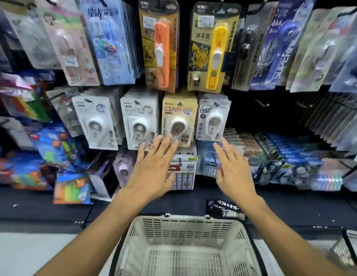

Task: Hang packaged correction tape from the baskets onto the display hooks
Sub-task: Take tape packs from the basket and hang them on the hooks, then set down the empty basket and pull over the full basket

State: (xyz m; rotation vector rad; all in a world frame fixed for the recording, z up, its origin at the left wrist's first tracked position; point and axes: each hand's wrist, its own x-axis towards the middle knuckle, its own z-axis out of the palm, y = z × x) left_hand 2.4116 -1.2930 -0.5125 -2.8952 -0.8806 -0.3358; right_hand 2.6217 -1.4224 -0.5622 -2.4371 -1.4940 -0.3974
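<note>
Basket (185, 232) nearest | left hand (153, 172), right hand (233, 174) spread | tape packs (178, 120) ahead

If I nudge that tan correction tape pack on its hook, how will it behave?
The tan pack hangs from a single hook, so it would likely swing rather than slide. Its flat card backing looks fairly stiff. It is probably light, with only a small plastic dispenser inside.

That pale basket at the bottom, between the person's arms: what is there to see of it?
The basket is cream or pale grey, apparently plastic, with walls pierced by rows of short slots and a gridded floor. Its rim is rounded, with two small lugs on the far edge. It sits upright below the display, and what shows of its inside holds no packages. Neither hand touches it: the left hand and right hand reach above it towards the hanging packs.
</note>
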